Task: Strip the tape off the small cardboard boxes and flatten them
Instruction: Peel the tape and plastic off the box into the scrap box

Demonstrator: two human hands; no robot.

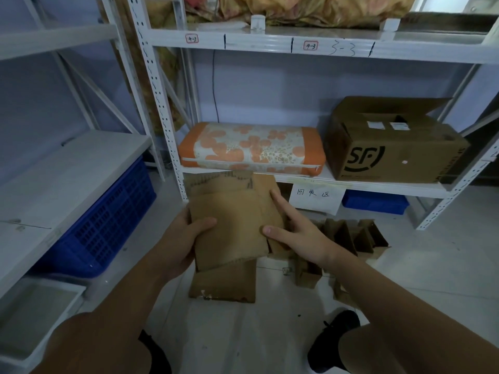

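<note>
Holding a flattened cardboard box (232, 220) in mid-air above the floor (432, 265), in front of the lower edge of the white shelving rack (351, 186). Left hand (175, 247) gripping the box's left edge, thumb curled over the top face, fingers hidden beneath. Right hand (294, 233) lying on the box's right side with index finger and thumb straight, pressing flat against the cardboard; other fingers tucked past the right edge, grip there not clear. Resting on the floor directly below: another flattened cardboard piece (224, 286). Standing just right of it on the floor: more cardboard pieces (348, 238), folded upright. Sitting on the rack's lower shelf: an orange flowered cushion (251, 148) toward the left end, a brown SF carton (391, 147) toward the right end, flaps open. Hanging from the shelf's front edge: a handwritten paper sign (316, 199). Tucked under the left shelf: a blue plastic crate (108, 225).
</note>
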